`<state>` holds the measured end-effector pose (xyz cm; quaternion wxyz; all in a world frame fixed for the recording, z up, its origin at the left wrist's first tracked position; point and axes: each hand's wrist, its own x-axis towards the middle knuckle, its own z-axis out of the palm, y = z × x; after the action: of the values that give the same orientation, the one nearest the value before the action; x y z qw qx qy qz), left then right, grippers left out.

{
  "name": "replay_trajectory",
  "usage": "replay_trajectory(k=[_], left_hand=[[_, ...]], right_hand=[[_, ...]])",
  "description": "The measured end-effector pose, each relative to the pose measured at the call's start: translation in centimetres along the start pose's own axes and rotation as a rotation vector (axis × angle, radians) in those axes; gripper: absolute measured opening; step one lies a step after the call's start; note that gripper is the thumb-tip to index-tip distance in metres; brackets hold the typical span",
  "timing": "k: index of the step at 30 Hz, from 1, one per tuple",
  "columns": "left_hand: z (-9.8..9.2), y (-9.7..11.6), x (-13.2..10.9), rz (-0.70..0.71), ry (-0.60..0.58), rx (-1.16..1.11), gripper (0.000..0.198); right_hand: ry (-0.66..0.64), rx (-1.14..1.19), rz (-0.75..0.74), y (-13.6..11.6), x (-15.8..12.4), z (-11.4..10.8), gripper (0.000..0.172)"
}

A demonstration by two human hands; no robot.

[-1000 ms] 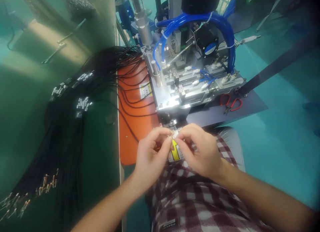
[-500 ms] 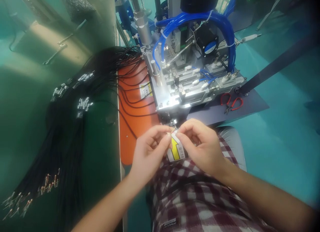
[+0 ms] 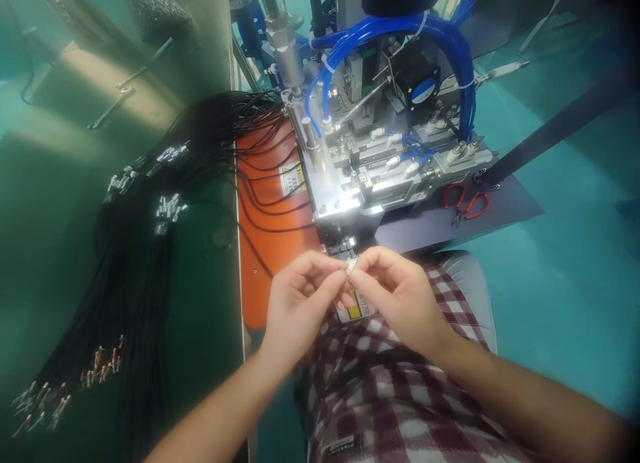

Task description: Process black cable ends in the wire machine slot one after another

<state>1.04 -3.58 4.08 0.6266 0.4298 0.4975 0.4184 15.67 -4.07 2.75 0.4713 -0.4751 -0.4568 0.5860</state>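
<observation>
In front of the machine's front end, my left hand [image 3: 303, 303] is closed in a pinch. A black cable [image 3: 255, 253] crosses the orange board [image 3: 255, 296] and disappears behind this hand, its end apparently between the fingers. Facing it, my right hand [image 3: 400, 293] pinches too, thumb against forefinger. Both sets of fingertips nearly meet, and what the right one grips is too small and covered to make out. Below the fingers, a white label with a yellow arrow [image 3: 354, 306] is partly hidden. The metal machine [image 3: 345, 200] stands just beyond my hands.
Bundles of black cables [image 3: 135, 250] with bare wire ends lie on the green surface at left. Several cables run across the orange board into the machine. Red-handled pliers [image 3: 465, 203] rest on a grey plate [image 3: 415, 233] at right. Blue air hoses [image 3: 380, 33] arch over the machine.
My fingertips have come closer together and dipped slightly, now covering most of the yellow arrow. Thin wire seen between them earlier is now mostly hidden. The view has shifted a little.
</observation>
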Motion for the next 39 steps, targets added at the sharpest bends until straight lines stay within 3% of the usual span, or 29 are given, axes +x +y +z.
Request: replay_trajectory(k=[10, 17, 28, 32, 35, 39], left_hand=[[-0.2, 0.1, 0.3, -0.107, -0.064, -0.096, 0.014], [-0.2, -0.2, 0.6, -0.108, -0.040, -0.114, 0.014], [-0.3, -0.1, 0.8, -0.168, -0.106, -0.097, 0.015], [-0.3, -0.4, 0.9, -0.170, -0.071, -0.039, 0.012], [-0.2, -0.4, 0.8, -0.142, -0.059, -0.006, 0.012], [-0.2, -0.5, 0.5, -0.107, -0.050, 0.051, 0.013]], right_hand=[[0.007, -0.253, -0.164, 1.5, 0.0, -1.3, 0.011], [0.042, -0.348, -0.248, 1.6, 0.3, -1.2, 0.011], [0.031, -0.371, -0.197, 1.5, 0.4, -1.7, 0.012], [0.006, -0.413, -0.239, 1.1, 0.5, -2.2, 0.003], [0.017, -0.404, -0.268, 0.5, 0.6, -2.3, 0.011], [0.064, -0.351, -0.234, 0.3, 0.6, -1.7, 0.005]])
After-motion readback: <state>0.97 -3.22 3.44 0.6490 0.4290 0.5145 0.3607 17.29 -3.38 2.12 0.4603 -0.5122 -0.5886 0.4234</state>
